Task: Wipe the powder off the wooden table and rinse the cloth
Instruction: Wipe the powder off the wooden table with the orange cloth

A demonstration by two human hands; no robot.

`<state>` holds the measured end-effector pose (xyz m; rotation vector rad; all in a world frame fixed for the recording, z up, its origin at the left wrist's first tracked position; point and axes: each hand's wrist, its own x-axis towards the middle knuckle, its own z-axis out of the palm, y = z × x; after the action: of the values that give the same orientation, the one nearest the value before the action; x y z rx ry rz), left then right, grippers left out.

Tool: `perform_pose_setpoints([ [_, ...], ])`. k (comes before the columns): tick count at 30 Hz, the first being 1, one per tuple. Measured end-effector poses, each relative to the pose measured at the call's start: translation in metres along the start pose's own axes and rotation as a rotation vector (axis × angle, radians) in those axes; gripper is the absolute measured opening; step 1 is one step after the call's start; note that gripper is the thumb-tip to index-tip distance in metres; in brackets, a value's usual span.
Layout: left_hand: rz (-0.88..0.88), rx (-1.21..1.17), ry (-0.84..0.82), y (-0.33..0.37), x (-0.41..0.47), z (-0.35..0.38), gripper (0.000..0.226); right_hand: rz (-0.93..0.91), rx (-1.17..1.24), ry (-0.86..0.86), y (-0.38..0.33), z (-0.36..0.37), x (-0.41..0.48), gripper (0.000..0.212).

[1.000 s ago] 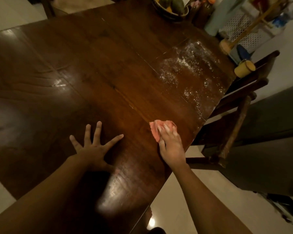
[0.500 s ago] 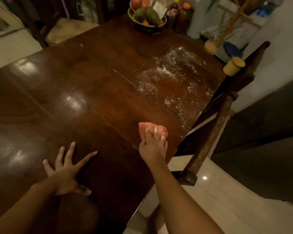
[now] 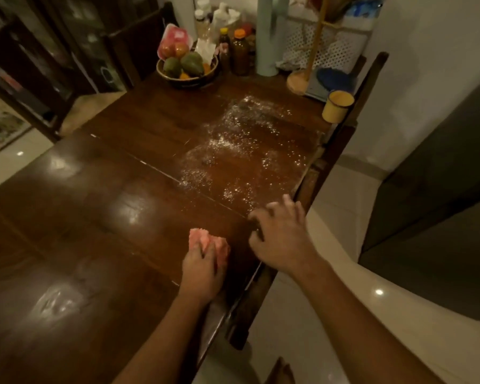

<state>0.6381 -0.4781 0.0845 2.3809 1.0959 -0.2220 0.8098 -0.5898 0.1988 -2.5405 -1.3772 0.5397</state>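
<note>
Head view: dim room, dark wooden tabletop, person standing at its near right corner.
Cloth: pink, bunched, lying on the tabletop near the right edge, apart from the powder.
Left hand: grip released; fingers laid over the cloth, pressing it down.
Right hand: blurred, fingers loosely curled, grasping nothing, by the right edge just near of the powder; cannot tell if it touches wood.
Powder: scattered wide over the far right part, reaching the right edge.
Risk, floor: rightward strokes would push powder over the edge.
Risk, seam: powder lies along it; rubbing across may pack it in.
Risk, cup: yellow, at the far right edge beside the powder; a long stroke could knock it off.
Risk, smearing: the bare right hand may drag through the powder.
</note>
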Motion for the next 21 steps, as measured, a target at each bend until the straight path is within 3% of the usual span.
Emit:
perform_pose_setpoints([
  [3, -0.008, 0.169, -0.035, 0.02, 0.034, 0.01, 0.065, -0.003, -0.037, 0.088, 0.051, -0.007, 0.011, 0.051],
  [9, 0.146, 0.13, -0.037, 0.059, 0.107, 0.005, 0.064, -0.016, 0.083, 0.217, 0.061, 0.004, 0.017, 0.069],
  [14, 0.588, 0.033, -0.076, 0.086, 0.079, -0.001, 0.056, 0.022, 0.095, 0.197, 0.062, 0.007, 0.019, 0.059],
  [19, 0.849, -0.005, -0.262, 0.019, 0.056, -0.011, 0.044, 0.034, 0.129, 0.192, 0.06, 0.008, 0.018, 0.059],
  [21, 0.763, -0.042, -0.279, 0.006, 0.074, -0.017, 0.045, 0.047, 0.148, 0.191, 0.059, 0.008, 0.017, 0.059],
])
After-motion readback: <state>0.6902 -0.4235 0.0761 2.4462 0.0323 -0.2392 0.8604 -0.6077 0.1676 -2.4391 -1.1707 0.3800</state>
